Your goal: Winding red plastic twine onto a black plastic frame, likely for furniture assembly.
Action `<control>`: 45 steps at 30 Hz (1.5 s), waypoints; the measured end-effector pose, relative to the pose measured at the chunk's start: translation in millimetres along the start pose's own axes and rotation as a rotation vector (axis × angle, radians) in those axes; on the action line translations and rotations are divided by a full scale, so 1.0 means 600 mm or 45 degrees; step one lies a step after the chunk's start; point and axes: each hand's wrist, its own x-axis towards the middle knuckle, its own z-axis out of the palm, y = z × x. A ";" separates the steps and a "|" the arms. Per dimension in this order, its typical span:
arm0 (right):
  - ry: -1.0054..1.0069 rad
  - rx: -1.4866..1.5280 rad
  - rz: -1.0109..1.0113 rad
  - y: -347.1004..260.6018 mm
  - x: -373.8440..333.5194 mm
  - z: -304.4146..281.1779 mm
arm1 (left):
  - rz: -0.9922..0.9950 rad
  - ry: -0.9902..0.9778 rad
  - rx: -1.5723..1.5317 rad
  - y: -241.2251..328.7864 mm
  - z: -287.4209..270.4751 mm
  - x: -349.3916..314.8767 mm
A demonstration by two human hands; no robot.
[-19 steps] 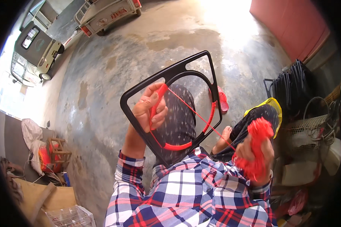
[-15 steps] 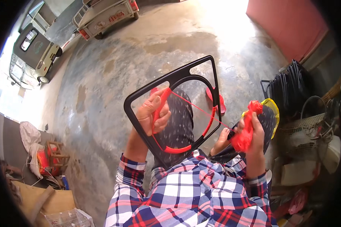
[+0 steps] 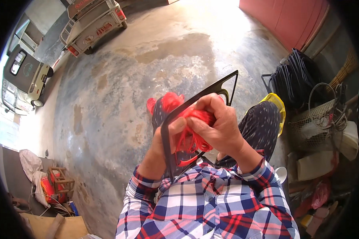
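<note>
A black frame (image 3: 168, 153) with a rounded inner ring is tilted nearly edge-on over my lap. Red cord is wound around part of the ring, low down near my shirt. My left hand (image 3: 174, 131) is closed around the frame's left side, its fingers partly hidden behind the bar. Close against it, my right hand (image 3: 222, 123) pinches a bundle of red cord (image 3: 193, 141), whose loops hang below the fingers. Another bunched red mass, blurred, shows beyond the bar above my left hand.
Black frames (image 3: 297, 79) are stacked at the right, beside a wire basket (image 3: 313, 127) and a straw broom (image 3: 343, 73). A yellow item (image 3: 281, 109) lies behind my right knee. Two vehicles stand far left; a wooden stool (image 3: 61, 179) is at the lower left.
My right hand has brought the red cord bundle left, in to my left hand. The frame has turned from facing me to nearly edge-on. My view has shifted slightly.
</note>
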 end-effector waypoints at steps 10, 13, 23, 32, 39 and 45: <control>-0.404 1.460 0.669 0.112 -0.058 0.008 | -0.501 0.037 -0.916 -0.019 0.003 -0.011; -0.557 2.012 0.692 0.058 -0.006 -0.014 | -0.149 0.010 -0.669 -0.027 0.040 -0.004; 0.186 1.252 0.653 0.142 -0.092 -0.069 | -0.096 -0.085 -0.289 0.011 -0.026 -0.017; 0.035 2.043 0.096 0.086 -0.061 -0.210 | -0.050 -0.234 -0.357 0.011 -0.087 -0.024; 0.215 1.639 0.505 0.150 -0.138 -0.189 | 0.007 0.050 -0.147 0.024 -0.109 -0.039; 0.172 1.714 0.798 0.149 -0.116 -0.098 | 0.015 0.072 -0.102 0.017 -0.097 -0.032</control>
